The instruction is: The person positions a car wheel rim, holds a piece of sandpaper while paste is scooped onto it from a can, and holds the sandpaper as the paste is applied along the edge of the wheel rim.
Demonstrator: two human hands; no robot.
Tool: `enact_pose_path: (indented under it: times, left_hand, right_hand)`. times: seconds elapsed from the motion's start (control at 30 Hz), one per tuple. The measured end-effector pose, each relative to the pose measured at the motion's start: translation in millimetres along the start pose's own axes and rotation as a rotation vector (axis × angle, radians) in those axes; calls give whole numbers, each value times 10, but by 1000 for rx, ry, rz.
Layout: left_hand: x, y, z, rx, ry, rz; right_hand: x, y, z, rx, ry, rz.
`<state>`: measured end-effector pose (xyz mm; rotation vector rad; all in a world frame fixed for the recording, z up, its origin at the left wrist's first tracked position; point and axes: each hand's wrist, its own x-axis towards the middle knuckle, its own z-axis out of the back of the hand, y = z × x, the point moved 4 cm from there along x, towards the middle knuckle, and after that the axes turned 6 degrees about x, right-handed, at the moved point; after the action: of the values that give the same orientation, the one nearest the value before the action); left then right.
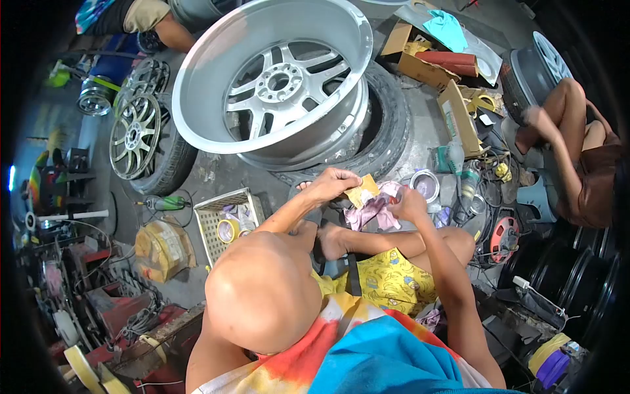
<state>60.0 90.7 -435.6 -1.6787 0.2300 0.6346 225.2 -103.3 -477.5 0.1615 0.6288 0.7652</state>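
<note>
My left hand (pixel 330 186) pinches the edge of a small folded yellow sheet (pixel 363 190), which looks like sandpaper and has a pale patch on it. Just to its right, my right hand (pixel 410 205) has its fingers closed; a bit of red shows at the fingertips, too small to name. A crumpled pink cloth (pixel 371 215) lies below and between both hands, over my bent leg. Beside the right hand stands an open round tin (pixel 425 185) with greyish contents. Beyond my hands, a large silver wheel rim (pixel 197 98) rests tilted on a tyre (pixel 394 131).
A cream plastic basket (pixel 209 236) with tape rolls stands at left, near a tape-wrapped bundle (pixel 161 251). Further left are more rims (pixel 134 136). Cardboard boxes (pixel 459 121), cables and a red reel (pixel 504 238) lie at right, where another person (pixel 571 144) sits.
</note>
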Motion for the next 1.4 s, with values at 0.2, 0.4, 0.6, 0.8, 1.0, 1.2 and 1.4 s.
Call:
enact_pose_path:
  times: [0.2,0.4,0.6,0.8,1.0,1.2,1.4]
  left_hand:
    - [-63,-165,-47,260,-69,-171]
    - [-246,-406,-275,-427,192,118]
    - [-291,-618,-289,-700,258,55]
    - [-321,-675,-282,-691,188,38]
    - [-308,-643,-128,-635,156,-42]
    - [-357,-572,-74,-543,139,-33]
    - [-439,-570,33,-236,-1,-15]
  right_hand:
    - [-112,152,568,801,-207,74]
    - [-381,501,736,1195,-361,208]
    - [-496,706,584,1406,-438,344]
    - [-549,804,517,1317,-328,456]
    - [-580,424,273,1414,-263,351]
    - [-379,22,-25,1194,-298,56]
    - [-138,-33,-236,1278,-191,46]
